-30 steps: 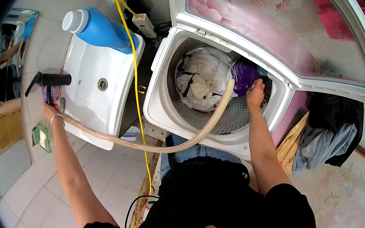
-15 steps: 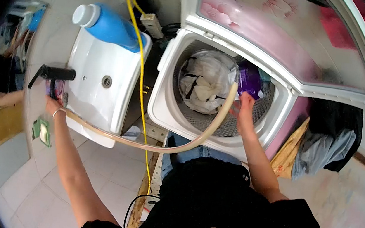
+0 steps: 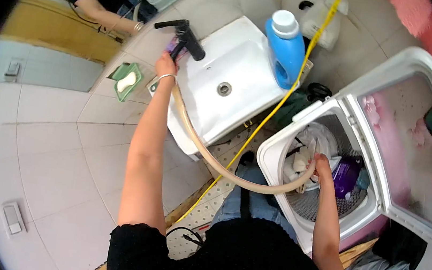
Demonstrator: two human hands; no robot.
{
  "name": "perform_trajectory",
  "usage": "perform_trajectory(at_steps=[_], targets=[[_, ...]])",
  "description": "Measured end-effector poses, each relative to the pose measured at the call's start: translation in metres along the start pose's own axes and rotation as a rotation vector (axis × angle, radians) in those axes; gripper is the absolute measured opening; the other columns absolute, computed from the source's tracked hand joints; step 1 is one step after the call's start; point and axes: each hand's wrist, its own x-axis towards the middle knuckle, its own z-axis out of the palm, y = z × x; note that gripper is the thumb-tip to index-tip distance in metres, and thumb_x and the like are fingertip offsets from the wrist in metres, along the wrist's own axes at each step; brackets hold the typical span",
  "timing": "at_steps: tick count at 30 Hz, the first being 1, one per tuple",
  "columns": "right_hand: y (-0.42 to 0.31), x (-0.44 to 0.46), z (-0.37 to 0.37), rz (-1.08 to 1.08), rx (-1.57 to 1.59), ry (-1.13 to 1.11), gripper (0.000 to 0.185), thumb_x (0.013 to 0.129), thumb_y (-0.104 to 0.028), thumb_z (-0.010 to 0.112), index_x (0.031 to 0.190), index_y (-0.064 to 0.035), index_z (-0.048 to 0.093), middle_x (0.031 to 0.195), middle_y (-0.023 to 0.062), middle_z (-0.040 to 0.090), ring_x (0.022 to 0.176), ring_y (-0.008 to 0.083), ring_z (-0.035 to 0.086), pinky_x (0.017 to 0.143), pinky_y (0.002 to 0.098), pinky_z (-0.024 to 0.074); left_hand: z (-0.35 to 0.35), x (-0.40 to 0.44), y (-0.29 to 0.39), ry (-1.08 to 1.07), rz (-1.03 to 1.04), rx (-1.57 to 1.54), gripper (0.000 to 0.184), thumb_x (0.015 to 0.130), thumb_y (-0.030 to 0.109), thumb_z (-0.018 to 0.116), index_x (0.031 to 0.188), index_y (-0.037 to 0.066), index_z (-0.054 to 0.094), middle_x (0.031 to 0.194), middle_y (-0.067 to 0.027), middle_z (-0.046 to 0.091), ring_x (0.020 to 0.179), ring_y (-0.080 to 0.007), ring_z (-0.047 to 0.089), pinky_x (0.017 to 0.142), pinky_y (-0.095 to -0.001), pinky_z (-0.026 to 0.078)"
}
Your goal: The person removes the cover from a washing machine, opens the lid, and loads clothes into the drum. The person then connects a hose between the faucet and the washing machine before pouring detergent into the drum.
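Note:
My left hand is closed at the black faucet on the sink's left side, where one end of the beige hose meets it; what its fingers grip is too small to tell. The hose curves over to the open washing machine. At the hose's other end, my right hand is closed around it, inside the tub. White laundry lies in the drum beside that hand, and a purple bundle is to its right.
A blue bottle with a white cap stands on the corner of the sink. A yellow cord crosses between sink and machine. The raised lid is at right. A green soap dish hangs on the wall.
The view has swung toward the left. My right hand has left the purple bundle and closed on the hose end. My left hand is still at the faucet.

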Motion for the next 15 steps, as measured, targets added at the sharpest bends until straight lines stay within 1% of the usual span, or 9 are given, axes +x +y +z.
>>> perform_trajectory(at_steps=[2, 4, 6, 7, 9, 10, 11, 12, 15], targets=[[-0.018, 0.002, 0.005, -0.054, -0.207, 0.084, 0.048, 0.094, -0.033, 0.046, 0.131, -0.0026, 0.04, 0.097, 0.0113, 0.061, 0.079, 0.0213, 0.06, 0.069, 0.0348, 0.0497, 0.016, 0.023, -0.031, 0.031, 0.054, 0.003, 0.064, 0.093, 0.041, 0.024, 0.058, 0.002, 0.06, 0.046, -0.0107, 0.052, 0.043, -0.0247, 0.054, 0.048, -0.0396, 0.044], [-0.058, -0.04, 0.025, -0.954, -1.091, 0.609, 0.035, 0.089, -0.025, 0.051, 0.113, 0.0009, 0.054, 0.091, 0.0144, 0.061, 0.079, 0.025, 0.06, 0.069, 0.0319, 0.0483, 0.015, 0.027, -0.031, 0.043, 0.0, 0.051, 0.063, 0.094, 0.041, 0.025, 0.061, 0.001, 0.061, 0.047, -0.0115, 0.053, 0.044, -0.0261, 0.055, 0.051, -0.0399, 0.045], [-0.133, -0.108, 0.085, -0.96, -0.597, 0.345, 0.026, 0.086, -0.021, 0.055, 0.103, -0.0013, 0.06, 0.098, 0.0149, 0.061, 0.088, 0.0269, 0.06, 0.077, 0.0327, 0.0469, -0.001, -0.003, 0.004, -0.033, -0.072, -0.051, 0.062, 0.094, 0.04, 0.025, 0.064, 0.0, 0.062, 0.049, -0.0133, 0.055, 0.05, -0.0297, 0.058, 0.057, -0.0418, 0.046], [-0.163, -0.14, 0.125, -0.895, -0.192, 0.011, 0.02, 0.085, -0.016, 0.058, 0.1, -0.004, 0.06, 0.1, 0.0132, 0.061, 0.088, 0.0286, 0.06, 0.077, 0.0334, 0.0475, -0.005, -0.009, 0.013, -0.043, -0.084, -0.078, 0.062, 0.094, 0.039, 0.025, 0.064, 0.0, 0.062, 0.051, -0.014, 0.056, 0.052, -0.0322, 0.059, 0.061, -0.0435, 0.047], [-0.182, -0.143, 0.21, -0.963, -0.252, -0.202, 0.029, 0.083, -0.015, 0.059, 0.111, -0.0053, 0.055, 0.107, 0.0126, 0.059, 0.092, 0.0279, 0.059, 0.083, 0.0341, 0.0471, 0.008, 0.007, -0.014, -0.018, -0.01, -0.019, 0.061, 0.094, 0.038, 0.025, 0.064, 0.0, 0.062, 0.051, -0.0141, 0.057, 0.052, -0.0326, 0.059, 0.061, -0.044, 0.047], [-0.184, -0.134, 0.252, -1.033, -0.283, -0.325, 0.047, 0.082, -0.019, 0.061, 0.123, -0.0021, 0.045, 0.118, 0.0196, 0.052, 0.105, 0.0337, 0.053, 0.09, 0.0378, 0.0438, 0.012, 0.015, -0.023, -0.004, 0.073, 0.051, 0.061, 0.094, 0.037, 0.025, 0.064, 0.0, 0.062, 0.051, -0.0142, 0.057, 0.052, -0.033, 0.059, 0.06, -0.0444, 0.047], [-0.172, -0.102, 0.3, -1.171, -0.446, -0.277, 0.06, 0.08, -0.021, 0.065, 0.129, 0.0002, 0.037, 0.123, 0.0208, 0.048, 0.106, 0.0288, 0.052, 0.085, 0.0372, 0.0453, 0.008, 0.009, -0.014, -0.047, 0.007, -0.016, 0.061, 0.094, 0.037, 0.025, 0.064, -0.001, 0.062, 0.052, -0.0147, 0.058, 0.056, -0.0351, 0.06, 0.062, -0.0455, 0.047], [-0.165, -0.088, 0.337, -1.11, -0.523, -0.35, 0.07, 0.08, -0.023, 0.066, 0.133, 0.005, 0.029, 0.122, 0.0255, 0.048, 0.103, 0.0326, 0.052, 0.087, 0.0407, 0.044, 0.008, 0.007, -0.015, -0.04, 0.004, -0.024, 0.061, 0.094, 0.037, 0.025, 0.064, -0.001, 0.062, 0.052, -0.0147, 0.058, 0.056, -0.0351, 0.06, 0.062, -0.0455, 0.047], [-0.178, -0.086, 0.394, -0.752, -0.364, -0.633, 0.049, 0.084, -0.017, 0.061, 0.121, 0.0021, 0.035, 0.1, 0.0167, 0.056, 0.083, 0.0231, 0.057, 0.073, 0.0343, 0.0475, 0.013, 0.012, -0.023, -0.026, 0.088, -0.049, 0.061, 0.094, 0.038, 0.026, 0.063, -0.002, 0.061, 0.05, -0.0131, 0.056, 0.05, -0.0309, 0.059, 0.057, -0.0432, 0.047]])
